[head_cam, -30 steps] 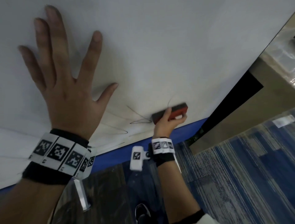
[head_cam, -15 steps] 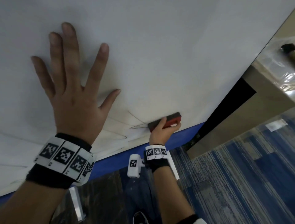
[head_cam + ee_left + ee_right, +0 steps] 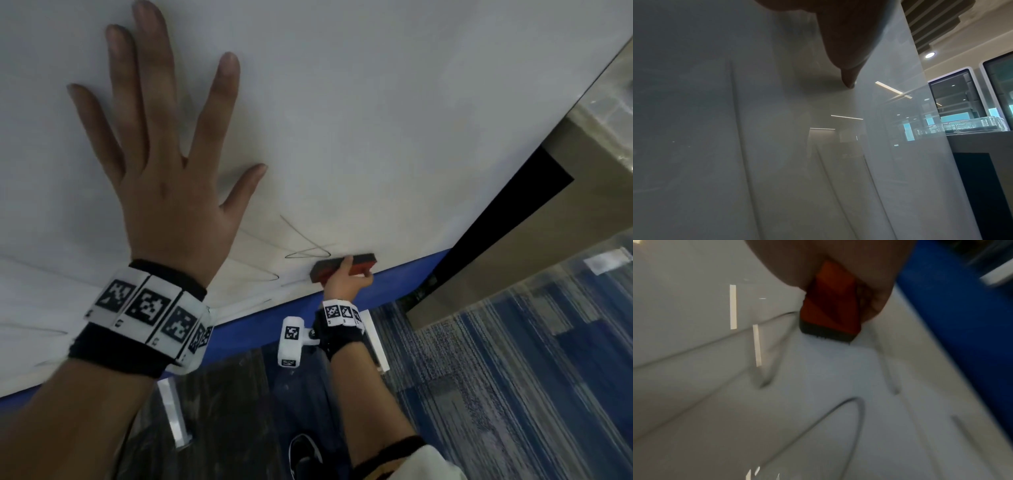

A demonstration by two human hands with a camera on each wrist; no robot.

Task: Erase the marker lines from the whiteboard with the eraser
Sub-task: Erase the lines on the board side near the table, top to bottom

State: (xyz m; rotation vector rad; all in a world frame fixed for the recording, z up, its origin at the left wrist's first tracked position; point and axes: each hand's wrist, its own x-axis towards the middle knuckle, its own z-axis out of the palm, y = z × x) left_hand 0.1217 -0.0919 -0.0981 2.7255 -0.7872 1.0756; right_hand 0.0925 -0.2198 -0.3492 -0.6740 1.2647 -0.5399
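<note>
Your left hand (image 3: 164, 192) lies flat on the smooth, glossy whiteboard (image 3: 376, 120), fingers straight and spread, the thumb (image 3: 846, 53) tip touching the surface in the left wrist view. Your right hand (image 3: 346, 281) grips the eraser (image 3: 342, 265), a flat rectangular block with a red plastic back and a dark felt face (image 3: 826, 334) (slightly fuzzy at the edge), pressed to the board just above the blue bottom frame (image 3: 260, 325). Thin dark marker lines (image 3: 308, 253), looping and pointed, lie just to the left of the eraser and run on beneath your left wrist. Next to the board, striped blue carpet (image 3: 513, 377) covers the floor. Compared with a second ago, the eraser has slid lower, from the loop's right end down to the frame's edge, and the short stroke above it is gone.
</note>
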